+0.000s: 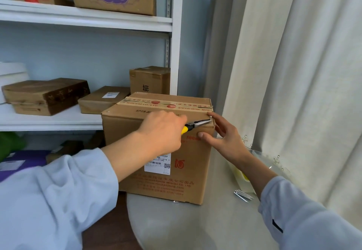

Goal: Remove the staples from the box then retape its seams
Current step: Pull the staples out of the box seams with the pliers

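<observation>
left hand (162,130) grips pliers (195,126) (tips at box (166,177) corner).

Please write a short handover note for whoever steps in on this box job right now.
Left hand grips the yellow-handled pliers, tips at a staple on the box's top right front corner. Right hand is open, fingers bracing that corner. Box stands on the round table, printed tape across its top. Pulled staples lie on the table to the right. Left: finish pulling this staple, check the other corners, retape the seams.
</observation>
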A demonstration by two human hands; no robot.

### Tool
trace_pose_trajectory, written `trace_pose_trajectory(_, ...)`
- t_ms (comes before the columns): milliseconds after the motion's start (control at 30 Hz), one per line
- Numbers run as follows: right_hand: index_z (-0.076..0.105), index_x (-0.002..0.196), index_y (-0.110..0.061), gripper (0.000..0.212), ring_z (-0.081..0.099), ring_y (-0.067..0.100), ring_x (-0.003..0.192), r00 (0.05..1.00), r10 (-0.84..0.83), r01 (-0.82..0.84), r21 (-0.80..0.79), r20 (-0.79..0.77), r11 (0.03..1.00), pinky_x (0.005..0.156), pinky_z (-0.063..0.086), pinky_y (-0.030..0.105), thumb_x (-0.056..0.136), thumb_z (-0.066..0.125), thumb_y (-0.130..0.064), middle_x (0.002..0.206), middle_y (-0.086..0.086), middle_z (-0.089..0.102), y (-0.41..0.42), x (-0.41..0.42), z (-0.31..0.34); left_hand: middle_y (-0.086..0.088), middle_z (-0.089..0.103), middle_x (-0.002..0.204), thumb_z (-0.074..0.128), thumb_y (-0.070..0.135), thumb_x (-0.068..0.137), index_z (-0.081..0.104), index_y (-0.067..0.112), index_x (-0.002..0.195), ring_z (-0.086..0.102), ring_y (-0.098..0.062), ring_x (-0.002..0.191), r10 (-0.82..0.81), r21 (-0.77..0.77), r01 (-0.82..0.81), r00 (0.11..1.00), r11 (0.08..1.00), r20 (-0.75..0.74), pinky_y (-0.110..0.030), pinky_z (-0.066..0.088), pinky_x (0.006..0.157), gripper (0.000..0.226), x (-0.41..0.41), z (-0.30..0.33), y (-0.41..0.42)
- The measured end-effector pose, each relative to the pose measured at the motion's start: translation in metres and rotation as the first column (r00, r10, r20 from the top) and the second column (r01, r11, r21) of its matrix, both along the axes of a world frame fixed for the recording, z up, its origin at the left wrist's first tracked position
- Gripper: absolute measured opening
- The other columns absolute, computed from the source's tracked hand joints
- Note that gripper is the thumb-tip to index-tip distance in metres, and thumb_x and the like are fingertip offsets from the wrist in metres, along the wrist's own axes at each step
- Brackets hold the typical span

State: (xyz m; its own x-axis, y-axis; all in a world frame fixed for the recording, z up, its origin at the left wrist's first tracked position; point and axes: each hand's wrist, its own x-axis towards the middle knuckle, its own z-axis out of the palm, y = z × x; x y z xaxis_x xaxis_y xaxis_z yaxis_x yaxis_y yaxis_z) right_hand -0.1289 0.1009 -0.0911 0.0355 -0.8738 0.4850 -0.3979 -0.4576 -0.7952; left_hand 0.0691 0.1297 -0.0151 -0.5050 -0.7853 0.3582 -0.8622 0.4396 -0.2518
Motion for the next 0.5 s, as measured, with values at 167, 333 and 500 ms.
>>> trace_pose_trajectory(167,0.046,0.138,-0.028,0.065,0.05,-0.015,0.113,1.0,-0.002,0.002,0.003,-0.005,1.0,0.089,0.038,0.0,0.08,0.075,-0.026,0.128,-0.02,0.055,0.0,0.002,0.001,-0.001,0.044,0.075,0.049,0.017,0.089,0.044,0.016,0.11,0.045,-0.024,0.07,0.066,0.042,-0.063,0.995,0.997,-0.081,-0.031,0.036,0.058,0.022,-0.008,-0.016,0.01)
trace_pose_trajectory(333,0.045,0.138,-0.029,0.065,0.049,-0.001,0.121,1.0,0.001,-0.001,0.001,-0.007,1.0,0.093,0.039,0.003,0.08,0.075,-0.027,0.131,-0.017,0.054,0.001,0.001,0.001,-0.001,0.046,0.08,0.048,0.019,0.09,0.043,0.016,0.113,0.046,-0.022,0.073,0.051,0.005,-0.052,0.998,0.999,0.039,-0.031,0.036,0.06,0.024,-0.003,-0.002,0.003)
trace_pose_trajectory(500,0.044,0.14,-0.028,0.07,0.05,-0.001,0.12,1.0,-0.001,0.001,0.004,-0.007,1.0,0.092,0.039,0.003,0.078,0.075,-0.034,0.134,-0.016,0.053,0.0,0.002,0.0,0.001,0.044,0.086,0.048,0.021,0.092,0.044,0.019,0.116,0.044,-0.021,0.077,-0.02,-0.006,0.021,0.985,1.0,0.173,-0.032,0.037,0.064,0.024,0.0,0.016,-0.009)
